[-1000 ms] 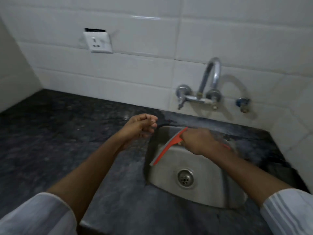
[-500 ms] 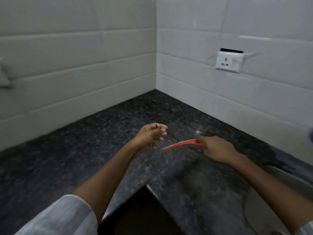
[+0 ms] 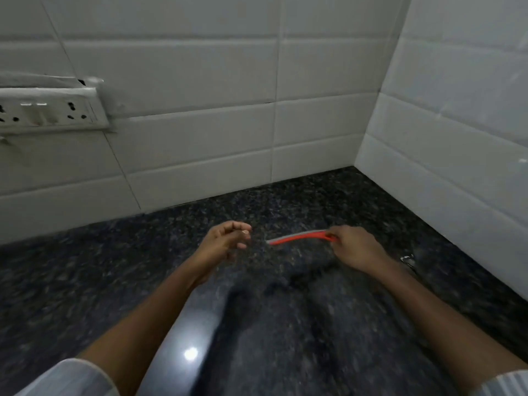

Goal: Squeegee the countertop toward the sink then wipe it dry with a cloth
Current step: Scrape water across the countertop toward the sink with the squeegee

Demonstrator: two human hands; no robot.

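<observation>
Squeegeeing step here: right hand (image 3: 357,248) fingers clamp the red squeegee (image 3: 300,237) near the desk's (image 3: 114,281) far right corner, left hand (image 3: 224,241) loosely curled, empty. Next, drag sinkward.

A red squeegee (image 3: 300,238) with a grey edge, a black-speckled countertop (image 3: 114,281), white wall tiles (image 3: 200,81).

Dim, motion-blurred, glare on countertop (image 3: 191,352)

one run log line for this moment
phase: squeegee | right hand: grips red squeegee over countertop | left hand: loosely curled, empty | sink: unseen
</observation>
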